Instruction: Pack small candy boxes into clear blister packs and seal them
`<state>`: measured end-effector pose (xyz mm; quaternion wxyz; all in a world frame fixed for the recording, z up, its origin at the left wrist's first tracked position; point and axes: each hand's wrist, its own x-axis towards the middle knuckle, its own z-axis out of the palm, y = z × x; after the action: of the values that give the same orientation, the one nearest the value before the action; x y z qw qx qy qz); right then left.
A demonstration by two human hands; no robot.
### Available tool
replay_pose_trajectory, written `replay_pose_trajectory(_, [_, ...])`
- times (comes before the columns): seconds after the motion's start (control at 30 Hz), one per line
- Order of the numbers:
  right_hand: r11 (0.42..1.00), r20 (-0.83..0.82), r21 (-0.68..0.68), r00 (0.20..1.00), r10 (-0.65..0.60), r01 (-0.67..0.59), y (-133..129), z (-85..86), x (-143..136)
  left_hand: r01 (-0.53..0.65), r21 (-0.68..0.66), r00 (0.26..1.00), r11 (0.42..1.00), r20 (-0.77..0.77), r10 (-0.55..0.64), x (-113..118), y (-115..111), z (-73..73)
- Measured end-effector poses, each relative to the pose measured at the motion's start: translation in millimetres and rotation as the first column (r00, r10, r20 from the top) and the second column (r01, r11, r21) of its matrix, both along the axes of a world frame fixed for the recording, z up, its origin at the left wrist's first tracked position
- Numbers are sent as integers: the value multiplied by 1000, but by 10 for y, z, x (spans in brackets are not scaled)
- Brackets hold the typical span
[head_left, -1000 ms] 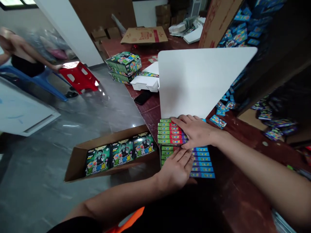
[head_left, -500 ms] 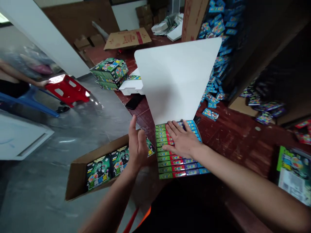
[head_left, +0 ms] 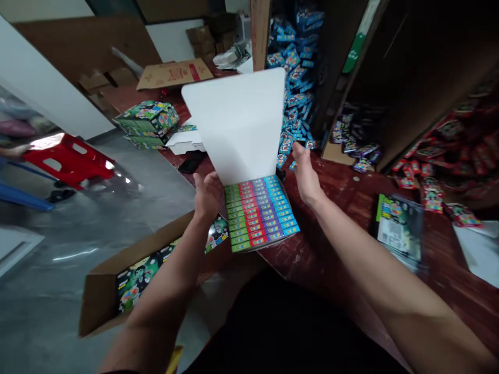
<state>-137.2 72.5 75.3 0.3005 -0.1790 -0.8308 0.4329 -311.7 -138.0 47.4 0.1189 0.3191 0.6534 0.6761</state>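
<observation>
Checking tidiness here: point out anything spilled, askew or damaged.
The coloured packs in the open box sit in even rows. Beyond it, blue packs lie jumbled, and red packs straggle onto the table at right; both look spilled, though that may be intended. No clear damage shows.

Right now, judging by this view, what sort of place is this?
Probably a packing workshop: an open box holds rows of coloured packs, blue packets lie heaped beyond its lid, and a brown carton holds printed boxes.
</observation>
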Motion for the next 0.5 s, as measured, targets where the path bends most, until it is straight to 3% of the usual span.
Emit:
replay_pose_trajectory(0.07, [981,35,35,982,187,-188,-2,47,242,107,-172,988,979,-90,-124,40,-141,157])
replay_pose_trajectory(0.13, [890,184,162,899,397,-427,-91,2,560,177,-378,924,909,-255,-286,217,-315,263])
replay_pose_trajectory(0.2, [739,402,306,785,471,-600,-216,-127,872,138,-605,726,784,-476,-495,490,-485,275])
replay_pose_trajectory(0.27, [654,522,441,768,370,-615,-319,-278,1092,6,-740,477,673,-589,-652,773,-610,215])
replay_pose_trajectory(0.3, [631,531,506,789,309,-588,-351,-340,1155,-53,-761,403,647,-609,-683,889,-648,179])
replay_pose_trajectory(0.37, [595,488,611,840,237,-522,-378,-411,1197,-131,-777,337,616,-619,-709,1035,-680,138])
replay_pose_trajectory(0.5, [552,384,702,891,241,-451,-379,-424,1163,-160,-782,298,602,-620,-726,1075,-667,186])
